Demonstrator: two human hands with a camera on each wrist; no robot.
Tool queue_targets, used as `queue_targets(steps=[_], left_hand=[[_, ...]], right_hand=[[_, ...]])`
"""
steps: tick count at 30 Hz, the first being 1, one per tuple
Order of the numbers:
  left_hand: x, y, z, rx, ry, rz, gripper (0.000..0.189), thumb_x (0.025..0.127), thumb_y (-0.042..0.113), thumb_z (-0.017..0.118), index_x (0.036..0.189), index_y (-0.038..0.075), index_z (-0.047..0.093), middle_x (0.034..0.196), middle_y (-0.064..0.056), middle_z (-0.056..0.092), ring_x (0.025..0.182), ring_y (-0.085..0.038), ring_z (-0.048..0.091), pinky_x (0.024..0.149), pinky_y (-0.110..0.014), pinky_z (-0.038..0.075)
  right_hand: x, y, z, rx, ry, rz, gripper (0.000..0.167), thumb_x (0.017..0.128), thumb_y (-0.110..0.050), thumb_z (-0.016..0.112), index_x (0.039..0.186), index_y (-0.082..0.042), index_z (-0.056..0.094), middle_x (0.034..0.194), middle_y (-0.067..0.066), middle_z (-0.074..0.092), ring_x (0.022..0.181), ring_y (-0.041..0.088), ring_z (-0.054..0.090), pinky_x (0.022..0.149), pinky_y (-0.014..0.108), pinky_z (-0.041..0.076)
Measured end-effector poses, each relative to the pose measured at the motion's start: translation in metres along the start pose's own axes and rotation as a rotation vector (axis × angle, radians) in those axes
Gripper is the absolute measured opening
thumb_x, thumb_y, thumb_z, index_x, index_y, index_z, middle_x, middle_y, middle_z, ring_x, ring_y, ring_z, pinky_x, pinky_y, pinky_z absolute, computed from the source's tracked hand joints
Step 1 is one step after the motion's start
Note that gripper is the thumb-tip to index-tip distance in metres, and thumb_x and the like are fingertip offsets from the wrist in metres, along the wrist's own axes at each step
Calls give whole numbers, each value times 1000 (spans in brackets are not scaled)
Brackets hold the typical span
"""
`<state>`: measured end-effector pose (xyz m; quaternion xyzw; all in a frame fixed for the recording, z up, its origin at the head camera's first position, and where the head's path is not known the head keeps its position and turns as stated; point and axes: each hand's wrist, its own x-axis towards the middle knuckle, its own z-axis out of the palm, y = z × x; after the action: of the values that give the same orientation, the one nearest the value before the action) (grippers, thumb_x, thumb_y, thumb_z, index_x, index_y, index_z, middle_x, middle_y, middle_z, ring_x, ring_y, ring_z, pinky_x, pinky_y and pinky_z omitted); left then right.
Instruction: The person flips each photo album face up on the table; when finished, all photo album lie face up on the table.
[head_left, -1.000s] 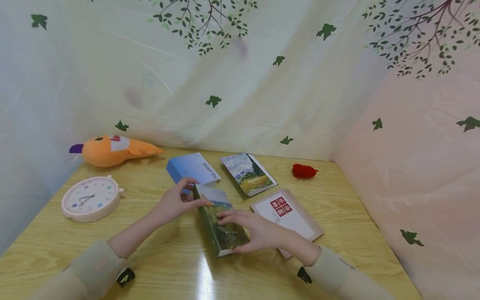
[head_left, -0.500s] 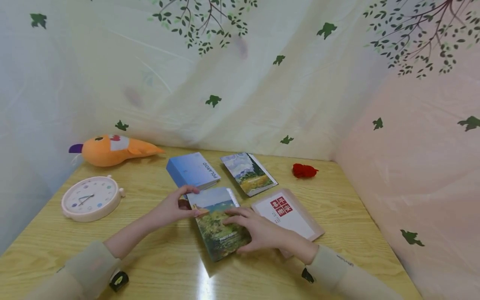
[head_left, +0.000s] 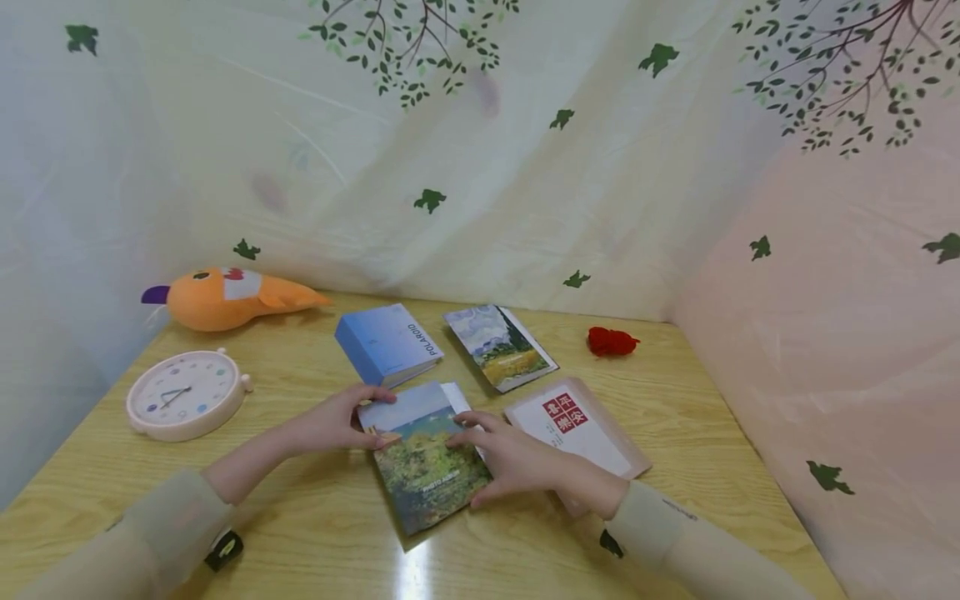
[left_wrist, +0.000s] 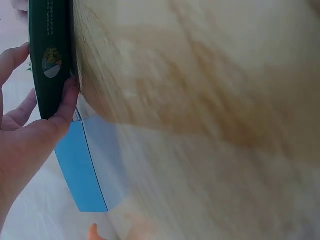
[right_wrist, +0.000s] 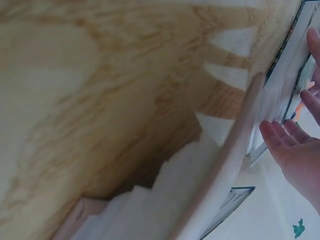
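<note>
A photo album (head_left: 429, 475) with a painted landscape cover lies low over the wooden table in front of me. My left hand (head_left: 337, 423) grips its left side; in the left wrist view the thumb and fingers span the dark green spine (left_wrist: 50, 90). Over the album's right edge reaches my right hand (head_left: 517, 458), fingertips on the cover and thumb by the lower right corner. Its fingers look loosely spread beside the white page edges (right_wrist: 280, 95) in the right wrist view. Partly under my right forearm is a white-and-tan book (head_left: 592, 433) with red characters.
Behind the album lie a blue POLAROID album (head_left: 390, 342) and another painted-cover book (head_left: 498, 346). A pink clock (head_left: 187, 396) lies at the left, below an orange plush bird (head_left: 232, 300). Something small and red (head_left: 611, 342) sits at the back right. A curtain (head_left: 480, 208) borders the table.
The album has tipped from slanted, spine showing, to cover facing up, and shifted slightly left and nearer. My left hand moved along with it; the right hand has stayed over its right side.
</note>
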<state>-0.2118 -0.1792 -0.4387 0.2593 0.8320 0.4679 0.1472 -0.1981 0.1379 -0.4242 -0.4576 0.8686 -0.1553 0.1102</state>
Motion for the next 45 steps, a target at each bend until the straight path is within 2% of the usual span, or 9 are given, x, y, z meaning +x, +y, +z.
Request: queue_targets(steps=[12, 17, 21, 25, 27, 31, 34, 38, 45], left_hand=[[2, -4, -6, 224, -13, 10, 58, 77, 29, 78, 125, 6, 55, 120, -13, 53, 83, -12, 52, 64, -23, 48], [3, 9, -6, 372, 22, -1, 60, 75, 33, 79, 124, 6, 56, 116, -14, 56, 89, -18, 54, 70, -28, 47], [4, 27, -4, 459, 72, 0, 72, 73, 37, 80, 131, 5, 52, 122, -19, 54, 104, -29, 55, 82, -42, 48], [8, 45, 1, 469, 84, 17, 78, 74, 32, 80, 139, 6, 45, 132, -21, 50, 119, -38, 48, 95, -52, 43], [12, 55, 4, 467, 81, 33, 78, 75, 30, 80, 140, 7, 43, 136, -20, 48, 124, -39, 45, 99, -54, 41], [21, 71, 13, 467, 66, 65, 79, 77, 32, 78, 143, 10, 40, 142, -17, 42, 130, -38, 40, 103, -54, 37], [30, 83, 21, 468, 47, 93, 81, 77, 35, 78, 144, 11, 39, 146, -16, 39, 133, -37, 36, 106, -54, 33], [44, 92, 33, 470, 29, 133, 84, 76, 39, 78, 144, 11, 38, 146, -15, 39, 134, -36, 36, 107, -54, 32], [61, 94, 56, 418, -67, 159, 88, 76, 38, 78, 147, 13, 33, 149, -12, 36, 136, -32, 33, 109, -50, 30]], right_hand=[[4, 5, 0, 18, -36, -22, 79, 70, -50, 78, 138, -24, 46, 152, 7, 27, 136, 25, 33, 104, 43, 39], [-3, 6, -11, 76, -76, 43, 77, 74, -46, 77, 140, -27, 43, 155, 3, 23, 140, 26, 27, 105, 44, 39], [-12, 9, -25, 91, -44, 86, 77, 73, -41, 79, 140, -23, 45, 154, 5, 26, 139, 27, 27, 105, 46, 38], [-21, 14, -38, 104, 20, 103, 76, 74, -36, 80, 139, -19, 46, 152, 5, 32, 138, 28, 30, 104, 48, 38], [-26, 18, -43, 85, 62, 92, 75, 74, -35, 80, 139, -20, 47, 149, 2, 36, 137, 25, 33, 103, 46, 40], [-38, 31, -52, -28, 189, 53, 73, 70, -39, 83, 134, -25, 52, 142, -1, 47, 130, 19, 44, 98, 47, 42], [-50, 42, -58, -20, 244, 64, 73, 68, -36, 84, 132, -21, 54, 138, 1, 51, 126, 21, 46, 98, 51, 38], [-63, 54, -65, 111, 250, 111, 71, 70, -25, 84, 133, -14, 53, 139, 1, 50, 130, 26, 42, 103, 54, 36], [-79, 75, -72, 123, 240, 191, 71, 72, -25, 83, 135, -14, 51, 141, 2, 48, 133, 27, 39, 107, 53, 33]])
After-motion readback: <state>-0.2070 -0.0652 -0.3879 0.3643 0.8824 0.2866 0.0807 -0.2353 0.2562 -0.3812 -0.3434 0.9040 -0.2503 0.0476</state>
